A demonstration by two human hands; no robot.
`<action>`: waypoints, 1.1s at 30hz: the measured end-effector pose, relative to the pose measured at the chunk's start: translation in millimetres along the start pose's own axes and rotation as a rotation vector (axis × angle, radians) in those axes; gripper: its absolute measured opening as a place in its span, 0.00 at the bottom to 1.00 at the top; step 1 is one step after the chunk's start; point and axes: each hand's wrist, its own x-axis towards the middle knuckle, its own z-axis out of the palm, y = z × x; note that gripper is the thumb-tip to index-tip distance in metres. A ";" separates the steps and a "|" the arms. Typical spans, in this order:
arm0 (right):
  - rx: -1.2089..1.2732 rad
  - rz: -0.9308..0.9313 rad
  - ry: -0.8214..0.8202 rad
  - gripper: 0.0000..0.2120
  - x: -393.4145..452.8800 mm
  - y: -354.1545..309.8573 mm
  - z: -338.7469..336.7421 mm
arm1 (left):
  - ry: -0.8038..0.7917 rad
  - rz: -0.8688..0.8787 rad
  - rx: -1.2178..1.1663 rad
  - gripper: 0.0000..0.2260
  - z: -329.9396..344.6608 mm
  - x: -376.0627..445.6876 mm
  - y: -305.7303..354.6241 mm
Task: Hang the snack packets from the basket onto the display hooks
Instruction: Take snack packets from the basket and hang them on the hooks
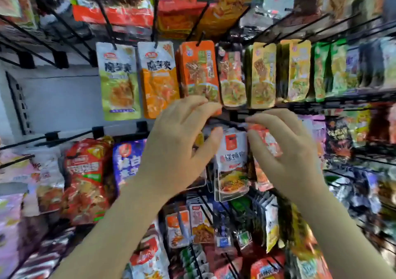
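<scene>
A shop is shown, most likely a snack aisle in a small grocery. Black wire display hooks [102, 13] are fixed in rows to a pale back panel [64, 99], and printed snack packets [198, 71] are hung from them in dense, colour-sorted columns. The edges are blurred, so brand lettering cannot be read with confidence.

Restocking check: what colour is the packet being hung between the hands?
Mostly white snack packet with a red logo, seen in the head view.
</scene>
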 end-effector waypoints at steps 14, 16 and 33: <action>-0.565 0.941 -0.552 0.18 -420.4 122.1 -185.0 | -0.884 0.016 -0.570 0.23 310.1 -233.9 239.8; -0.580 1.056 -0.642 0.21 -467.1 125.2 -194.5 | -1.033 0.016 -0.597 0.26 330.3 -272.7 264.7; -0.367 1.920 -0.989 0.48 -597.0 122.1 -186.0 | -1.412 -0.114 -0.607 0.37 343.2 -352.4 290.0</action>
